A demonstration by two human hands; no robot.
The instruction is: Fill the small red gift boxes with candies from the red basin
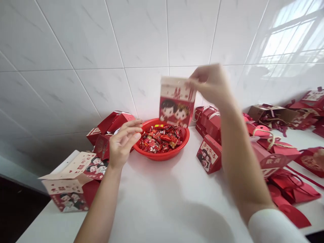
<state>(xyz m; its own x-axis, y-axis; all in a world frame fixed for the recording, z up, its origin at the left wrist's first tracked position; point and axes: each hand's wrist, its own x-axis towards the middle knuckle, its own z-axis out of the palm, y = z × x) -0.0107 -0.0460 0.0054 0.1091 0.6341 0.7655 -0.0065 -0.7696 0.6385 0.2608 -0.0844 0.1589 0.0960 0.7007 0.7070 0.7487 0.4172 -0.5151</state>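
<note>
My right hand [209, 82] grips the top edge of a red and cream candy box [177, 101] with two cartoon figures on it. The box is slightly blurred and hangs over the back right of a red plastic basket [162, 156]. Red-wrapped candies [162, 138] fill much of this basket. At its left rim is my left hand [125, 140], fingers stretched out with the thumb apart from them, and I see nothing held there. Whether the left fingertips touch the rim, I cannot tell.
Open candy boxes [73, 182] stand at the left, with red boxes [115, 123] behind them. On the right are a small box with a couple picture [209, 155], a red box with white cord [209, 121] and several red gift bags [295, 185]. A tiled wall [146, 33] closes off the back.
</note>
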